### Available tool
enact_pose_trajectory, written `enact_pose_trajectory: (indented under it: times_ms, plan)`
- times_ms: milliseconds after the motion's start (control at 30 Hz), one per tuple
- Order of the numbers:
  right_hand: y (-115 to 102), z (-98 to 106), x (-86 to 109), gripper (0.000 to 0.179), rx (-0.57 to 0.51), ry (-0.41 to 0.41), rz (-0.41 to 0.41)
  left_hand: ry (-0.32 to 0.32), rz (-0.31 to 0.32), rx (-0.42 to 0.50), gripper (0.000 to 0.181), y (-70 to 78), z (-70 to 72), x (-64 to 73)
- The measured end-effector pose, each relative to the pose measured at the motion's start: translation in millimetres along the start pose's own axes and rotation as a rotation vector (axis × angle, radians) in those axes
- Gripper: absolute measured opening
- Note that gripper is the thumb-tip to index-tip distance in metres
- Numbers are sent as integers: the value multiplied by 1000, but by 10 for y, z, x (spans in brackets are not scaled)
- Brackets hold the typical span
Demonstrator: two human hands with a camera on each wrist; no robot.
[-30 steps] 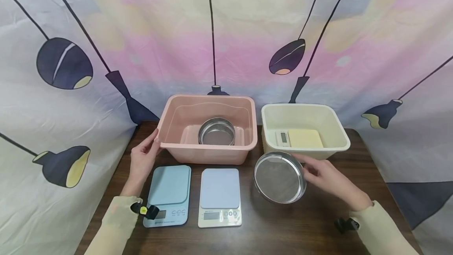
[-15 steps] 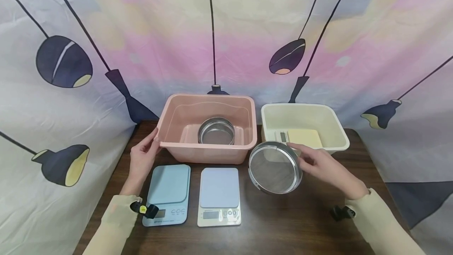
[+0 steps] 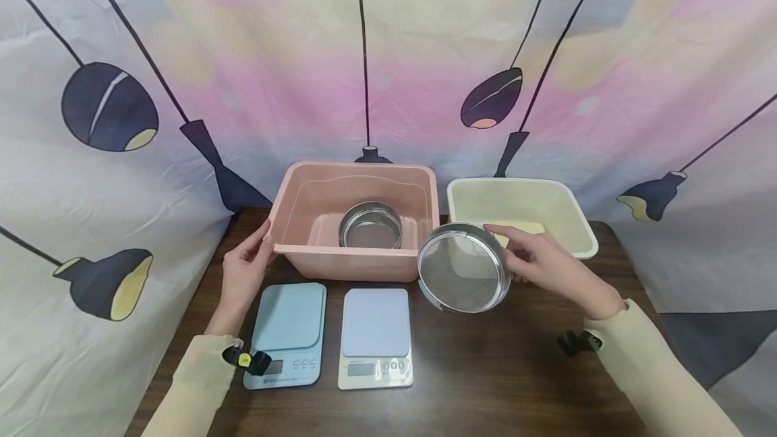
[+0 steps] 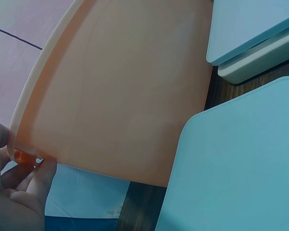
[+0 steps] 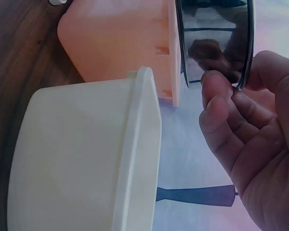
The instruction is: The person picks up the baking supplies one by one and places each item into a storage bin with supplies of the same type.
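Sieve (image 3: 464,272) farther left, round face upward

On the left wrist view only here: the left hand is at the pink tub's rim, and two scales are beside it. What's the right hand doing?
Observer: The right hand grips a round metal sieve by its edge.
Operator: Is anything inside the pink tub?
Observer: Yes, the head view shows a second sieve sitting in it.
Operator: And to the right of that tub?
Observer: A cream tub stands there, with a yellow item partly visible inside.
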State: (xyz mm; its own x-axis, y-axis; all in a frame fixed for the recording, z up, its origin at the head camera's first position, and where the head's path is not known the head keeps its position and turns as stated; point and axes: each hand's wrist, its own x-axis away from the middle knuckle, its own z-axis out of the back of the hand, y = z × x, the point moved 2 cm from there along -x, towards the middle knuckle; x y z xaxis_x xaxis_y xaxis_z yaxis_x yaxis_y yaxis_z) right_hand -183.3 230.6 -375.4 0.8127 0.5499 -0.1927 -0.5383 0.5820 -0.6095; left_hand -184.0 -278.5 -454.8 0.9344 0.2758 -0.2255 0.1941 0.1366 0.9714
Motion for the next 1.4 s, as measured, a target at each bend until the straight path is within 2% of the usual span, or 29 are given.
enact_pose_trajectory:
  times_ms: [267, 500, 633, 867, 1167, 1400]
  plan:
    - [-41, 66, -226, 51, 30, -34, -50, -6, 8, -11, 41, 25, 2, -2]
    - [-112, 122, -509, 55, 34, -71, -54, -15, 39, -7, 42, 53, 3, 9]
    - [-132, 130, -675, 57, 19, -93, -50, -43, 39, -22, 44, 81, 13, 2]
    - [-162, 112, -938, 57, 2, -129, -86, -118, 66, -109, 50, 119, 61, -30]
    - [-278, 67, -1297, 58, 8, -166, -41, -163, 111, -140, 54, 150, 113, -60]
    - [-352, 23, -1553, 53, 53, -185, -74, -176, 137, -157, 55, 192, 125, -71]
